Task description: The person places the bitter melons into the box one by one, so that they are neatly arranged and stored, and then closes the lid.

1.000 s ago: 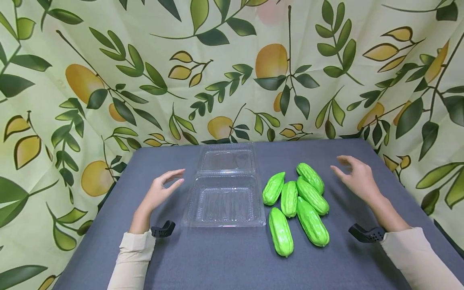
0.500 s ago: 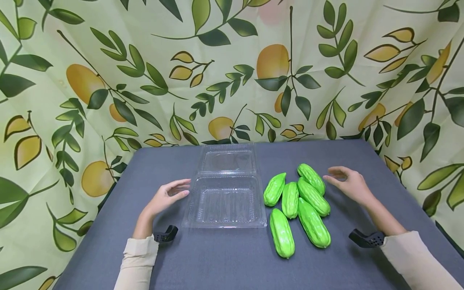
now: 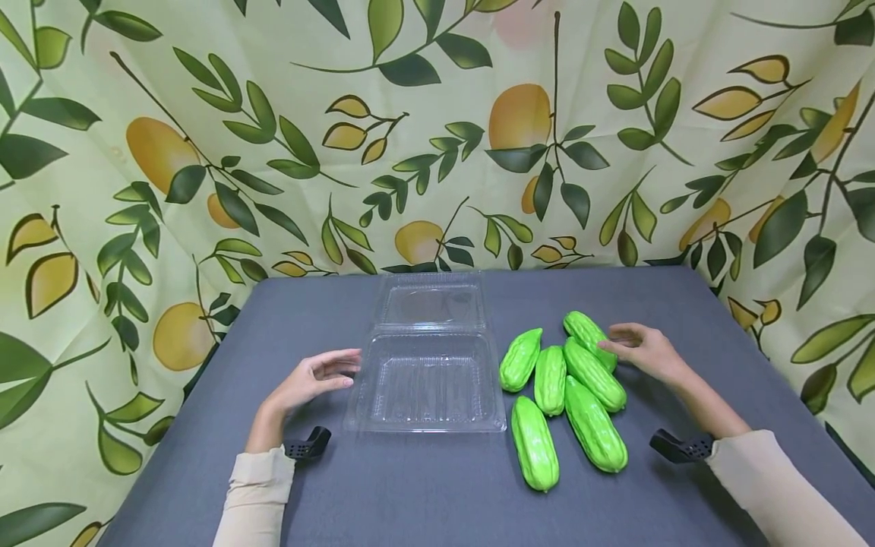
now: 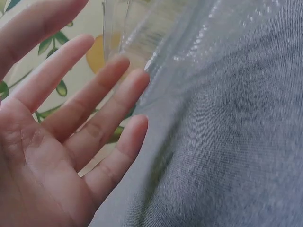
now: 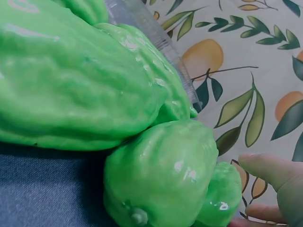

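My right hand is at the far-right bitter melon, its thumb overlapping the bright green, ridged skin. In the right wrist view the fingertips lie right beside that melon, with the fingers loosely bent and part of the hand out of frame. Several more bitter melons lie close by, among them a middle one and a near one. My left hand hovers at the left side of a clear plastic clamshell box, its fingers spread and relaxed around nothing.
The box's hinged lid lies folded back toward the rear. Grey cloth covers the table. A leaf-and-fruit printed curtain hangs behind and along the sides. Each wrist carries a black camera mount.
My right hand has moved left and nearer, from beside the pile to the far-right melon. The left hand has shifted slightly right and nearer, toward the box's edge. The melons stay put.
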`<state>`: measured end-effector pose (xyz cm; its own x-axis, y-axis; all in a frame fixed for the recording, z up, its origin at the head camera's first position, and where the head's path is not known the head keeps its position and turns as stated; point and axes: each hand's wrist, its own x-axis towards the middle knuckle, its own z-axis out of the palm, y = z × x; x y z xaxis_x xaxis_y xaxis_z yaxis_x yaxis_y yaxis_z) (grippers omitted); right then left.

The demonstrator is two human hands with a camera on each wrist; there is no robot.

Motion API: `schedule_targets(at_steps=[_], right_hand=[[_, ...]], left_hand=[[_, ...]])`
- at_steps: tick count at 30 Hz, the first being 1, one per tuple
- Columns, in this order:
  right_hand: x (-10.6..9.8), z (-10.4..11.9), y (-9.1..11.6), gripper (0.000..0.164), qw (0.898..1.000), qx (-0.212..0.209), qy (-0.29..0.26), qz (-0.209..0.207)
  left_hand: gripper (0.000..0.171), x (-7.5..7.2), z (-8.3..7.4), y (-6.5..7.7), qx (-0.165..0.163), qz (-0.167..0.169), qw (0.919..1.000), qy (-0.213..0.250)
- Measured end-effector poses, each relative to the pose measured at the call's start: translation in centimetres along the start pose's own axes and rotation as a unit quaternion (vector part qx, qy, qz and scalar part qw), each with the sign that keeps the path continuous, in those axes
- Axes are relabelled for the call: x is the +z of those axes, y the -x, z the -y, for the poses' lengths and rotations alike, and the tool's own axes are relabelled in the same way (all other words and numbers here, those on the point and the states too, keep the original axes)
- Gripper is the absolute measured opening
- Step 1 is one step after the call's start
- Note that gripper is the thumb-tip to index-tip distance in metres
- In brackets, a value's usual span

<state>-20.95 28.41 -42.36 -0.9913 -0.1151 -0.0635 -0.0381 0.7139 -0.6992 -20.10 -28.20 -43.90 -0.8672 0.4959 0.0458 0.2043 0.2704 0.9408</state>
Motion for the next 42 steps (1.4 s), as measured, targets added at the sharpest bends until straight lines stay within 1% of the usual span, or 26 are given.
schedule_targets(at_steps=[4,10,15,19,24,34,42], right_hand=[[0.3,0.1,-0.5,0.069,1.0,0.006,0.0,0.015],[0.6,0.1,-1.2,0.074,0.999,0.022,0.003,0.037],[0.5,0.3,-1.7,0.077,0.998,0.039,-0.001,0.056],[0.4,0.4,-2.0,0.077,0.997,0.049,-0.007,0.066],[0.3,0.4,-2.2,0.077,0.996,0.059,-0.016,0.068],[0.2,0.3,-2.2,0.075,0.995,0.071,-0.031,0.066],[-0.5,0.5,-2.4,0.075,0.995,0.078,-0.036,0.05]], left_hand=[[0.056,-0.1,0.3,0.2,-0.007,0.01,0.9999,0.011],[0.056,0.2,0.4,0.0,-0.024,0.017,0.9994,0.019],[0.055,0.4,0.4,-0.3,-0.022,0.017,0.9993,0.025],[0.056,0.6,0.5,-0.4,-0.016,0.017,0.9995,0.02],[0.055,0.7,0.5,-0.5,-0.011,0.012,0.9998,0.011],[0.056,1.1,0.1,-0.8,0.006,0.007,0.9999,0.012],[0.057,1.4,0.0,-1.0,0.009,0.002,0.9998,0.017]])
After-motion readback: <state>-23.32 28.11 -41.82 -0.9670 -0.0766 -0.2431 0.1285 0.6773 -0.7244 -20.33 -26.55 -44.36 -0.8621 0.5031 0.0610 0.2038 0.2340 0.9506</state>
